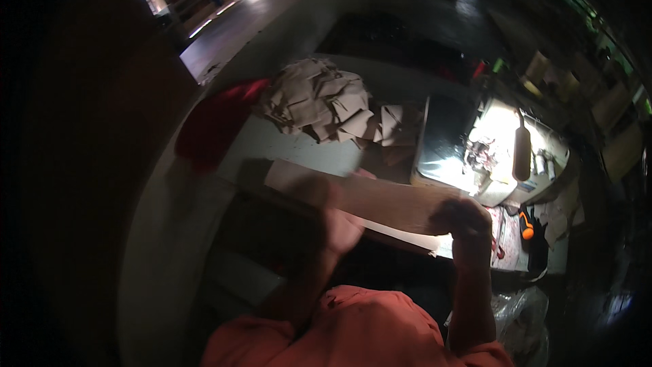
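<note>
Holding a long tan strip of material (370, 197) w/ both hands above the work table (285, 143): left hand (336, 221) clamped on strip's mid-left portion, right hand (465, 224) clamped on its right end. Strip runs approx. horizontal, tilted slightly down to the right, blurred at left. Behind it, a pile of tan cut pieces (322, 98) rests on the table, red cloth (214, 122) at pile's left. Lit sewing machine (492, 153) sits to the right; orange-handled tool (526, 224) just beside right hand.
</note>
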{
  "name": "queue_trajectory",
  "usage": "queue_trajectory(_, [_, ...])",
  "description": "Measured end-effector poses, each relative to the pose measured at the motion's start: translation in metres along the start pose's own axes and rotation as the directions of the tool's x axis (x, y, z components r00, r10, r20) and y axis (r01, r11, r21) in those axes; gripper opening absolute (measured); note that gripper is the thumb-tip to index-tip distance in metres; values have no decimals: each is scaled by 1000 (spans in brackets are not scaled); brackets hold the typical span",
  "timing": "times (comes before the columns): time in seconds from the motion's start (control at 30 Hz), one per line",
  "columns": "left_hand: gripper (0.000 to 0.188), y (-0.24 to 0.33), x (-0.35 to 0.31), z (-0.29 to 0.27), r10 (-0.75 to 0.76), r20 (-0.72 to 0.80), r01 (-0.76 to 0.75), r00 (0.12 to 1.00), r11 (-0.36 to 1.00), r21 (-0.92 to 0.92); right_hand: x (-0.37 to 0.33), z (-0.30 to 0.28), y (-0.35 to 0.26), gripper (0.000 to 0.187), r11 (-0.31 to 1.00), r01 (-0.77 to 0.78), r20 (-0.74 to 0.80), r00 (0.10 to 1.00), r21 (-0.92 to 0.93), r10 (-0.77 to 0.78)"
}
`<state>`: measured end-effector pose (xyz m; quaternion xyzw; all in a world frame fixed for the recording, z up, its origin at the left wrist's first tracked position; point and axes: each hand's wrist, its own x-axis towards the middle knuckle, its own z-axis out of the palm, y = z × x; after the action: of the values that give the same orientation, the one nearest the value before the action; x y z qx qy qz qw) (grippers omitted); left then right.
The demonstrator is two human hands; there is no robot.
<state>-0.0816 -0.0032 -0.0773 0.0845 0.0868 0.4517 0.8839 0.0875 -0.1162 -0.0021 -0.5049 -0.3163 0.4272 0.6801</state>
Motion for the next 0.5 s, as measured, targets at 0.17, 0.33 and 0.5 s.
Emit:
queue_trajectory(0.17, [50,83,27,-9,557,-52,-502,829,782,370,-5,-28,20,12,983,-168,-142,974,76,178])
queue_trajectory(0.33, [53,-4,11,25,117,571,-556,813,-135,820,2,0,21,19,960,-210,37,978,184,207])
queue_trajectory(0.5, [73,-58,-14,61,-395,516,-640,760,-593,488,-19,-19,23,22,940,-244,38,969,237,242])
